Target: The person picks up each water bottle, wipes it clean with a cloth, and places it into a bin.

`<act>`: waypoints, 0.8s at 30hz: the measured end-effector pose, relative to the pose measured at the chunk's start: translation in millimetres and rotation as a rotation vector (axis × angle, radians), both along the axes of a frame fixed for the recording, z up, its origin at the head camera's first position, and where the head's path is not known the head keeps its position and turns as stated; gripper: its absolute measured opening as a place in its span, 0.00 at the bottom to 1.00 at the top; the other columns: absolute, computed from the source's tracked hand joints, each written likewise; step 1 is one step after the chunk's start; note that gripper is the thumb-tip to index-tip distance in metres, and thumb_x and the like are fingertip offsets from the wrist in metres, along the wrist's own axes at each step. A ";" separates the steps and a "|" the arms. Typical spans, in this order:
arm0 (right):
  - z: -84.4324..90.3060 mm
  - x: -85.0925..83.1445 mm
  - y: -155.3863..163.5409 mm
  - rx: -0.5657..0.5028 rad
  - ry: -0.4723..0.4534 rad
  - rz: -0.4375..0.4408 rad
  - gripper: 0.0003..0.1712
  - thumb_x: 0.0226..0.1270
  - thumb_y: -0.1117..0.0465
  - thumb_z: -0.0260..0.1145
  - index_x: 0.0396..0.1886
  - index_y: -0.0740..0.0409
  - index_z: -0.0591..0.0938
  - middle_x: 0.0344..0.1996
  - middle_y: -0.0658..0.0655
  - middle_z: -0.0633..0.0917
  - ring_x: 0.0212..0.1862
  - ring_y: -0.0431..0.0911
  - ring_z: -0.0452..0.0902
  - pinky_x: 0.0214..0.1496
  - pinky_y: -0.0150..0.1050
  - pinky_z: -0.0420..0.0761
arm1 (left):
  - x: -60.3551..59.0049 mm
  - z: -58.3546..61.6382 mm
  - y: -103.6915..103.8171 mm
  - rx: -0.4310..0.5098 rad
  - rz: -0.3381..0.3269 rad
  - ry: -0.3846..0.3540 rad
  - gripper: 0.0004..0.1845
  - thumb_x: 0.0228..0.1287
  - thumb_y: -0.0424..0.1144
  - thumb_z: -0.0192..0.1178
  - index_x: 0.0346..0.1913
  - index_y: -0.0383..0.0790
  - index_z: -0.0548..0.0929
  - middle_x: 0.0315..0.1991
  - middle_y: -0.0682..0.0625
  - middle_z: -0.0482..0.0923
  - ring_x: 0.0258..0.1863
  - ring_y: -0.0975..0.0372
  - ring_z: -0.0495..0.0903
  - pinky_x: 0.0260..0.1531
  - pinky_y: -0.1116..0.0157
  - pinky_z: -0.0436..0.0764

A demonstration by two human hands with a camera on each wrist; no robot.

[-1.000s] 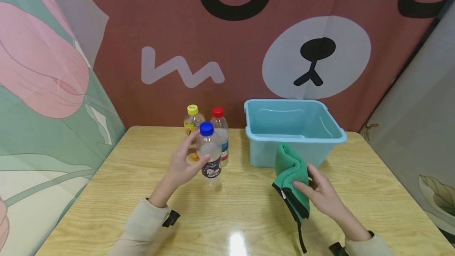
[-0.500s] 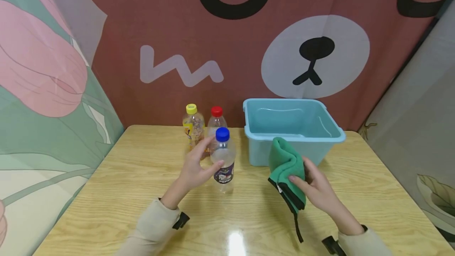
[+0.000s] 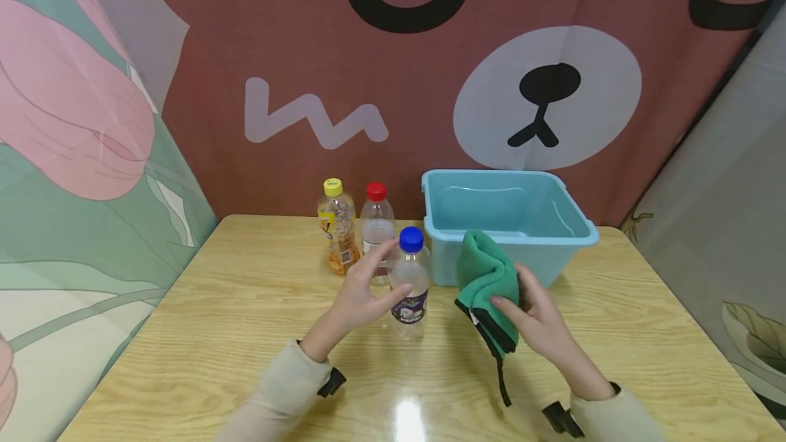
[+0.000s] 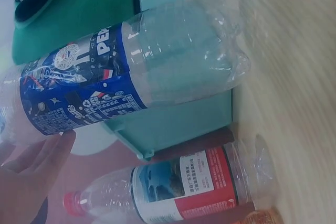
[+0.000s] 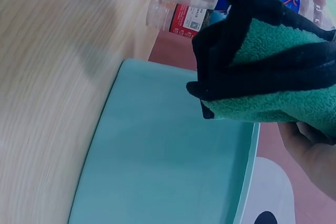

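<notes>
The wooden tabletop (image 3: 215, 333) carries all items. Nearest the viewer, two beige sleeves enter from the bottom edge of the head view.

Left hand (image 3: 362, 295): the grip is closed around the blue-capped bottle (image 3: 409, 282), with the thumb on the near face and the fingers wrapped round the far side. The bottle stands upright at the centre of the tabletop; whether its base touches the surface cannot be told. In the left wrist view, the bottle (image 4: 131, 72) is clear, appears empty, and carries a dark blue label; one fingertip lies against the label end.

Right hand (image 3: 531, 316): the grip is closed on a folded green cloth (image 3: 488, 278) with black edging. The thumb presses the near face and the fingers curl behind. A black strap hangs from the lower edge of the cloth toward the tabletop. The cloth is just to the right of the blue-capped bottle, near it; no contact is visible. In the right wrist view, the cloth (image 5: 278, 85) is bunched in front of the bin.

Behind the cloth, a light blue plastic bin (image 3: 577, 227) rests on the tabletop, open side up.

Behind the blue-capped bottle, two more bottles stand upright near the back edge: a red-capped bottle (image 3: 376, 224) and, to its left, a yellow-capped bottle (image 3: 336, 230). They stand side by side.

Beyond the tabletop hangs a printed curtain (image 3: 430, 87) with a cartoon bear face.
</notes>
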State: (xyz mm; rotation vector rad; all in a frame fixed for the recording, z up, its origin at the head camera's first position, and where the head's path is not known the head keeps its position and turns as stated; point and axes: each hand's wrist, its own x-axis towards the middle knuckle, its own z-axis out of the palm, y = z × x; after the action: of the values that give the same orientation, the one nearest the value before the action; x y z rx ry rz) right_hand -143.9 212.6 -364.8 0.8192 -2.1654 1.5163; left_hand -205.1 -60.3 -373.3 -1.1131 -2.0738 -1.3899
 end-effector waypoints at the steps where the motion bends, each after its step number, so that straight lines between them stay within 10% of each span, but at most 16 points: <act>1: 0.2 -0.3 -1.0 -0.008 0.001 0.001 0.27 0.57 0.83 0.54 0.58 0.75 0.63 0.48 0.43 0.74 0.45 0.35 0.73 0.41 0.25 0.76 | 0.6 -0.4 1.2 -0.003 -0.006 -0.010 0.35 0.50 0.31 0.66 0.63 0.34 0.64 0.53 0.40 0.72 0.49 0.53 0.73 0.40 0.65 0.81; 12: 1.9 -3.7 -12.5 -0.109 0.019 0.060 0.26 0.56 0.85 0.51 0.57 0.79 0.61 0.50 0.46 0.74 0.48 0.37 0.72 0.45 0.25 0.75 | 7.2 -3.6 11.5 -0.040 -0.030 -0.098 0.35 0.51 0.30 0.66 0.63 0.31 0.63 0.52 0.39 0.72 0.49 0.51 0.73 0.41 0.63 0.80; 24: 0.5 -4.1 -20.8 -0.086 0.050 0.073 0.28 0.54 0.87 0.51 0.58 0.79 0.61 0.52 0.45 0.72 0.49 0.36 0.70 0.46 0.24 0.73 | 30.5 26.2 16.0 -0.036 -0.024 -0.061 0.31 0.49 0.24 0.64 0.57 0.22 0.64 0.50 0.33 0.71 0.45 0.44 0.74 0.39 0.64 0.81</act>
State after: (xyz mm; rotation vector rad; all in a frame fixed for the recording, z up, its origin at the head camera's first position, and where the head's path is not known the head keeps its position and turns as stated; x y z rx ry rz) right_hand -148.1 191.8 -364.3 0.9060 -2.0400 1.5952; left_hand -174.6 -44.2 -347.2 -1.1271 -2.1419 -1.4199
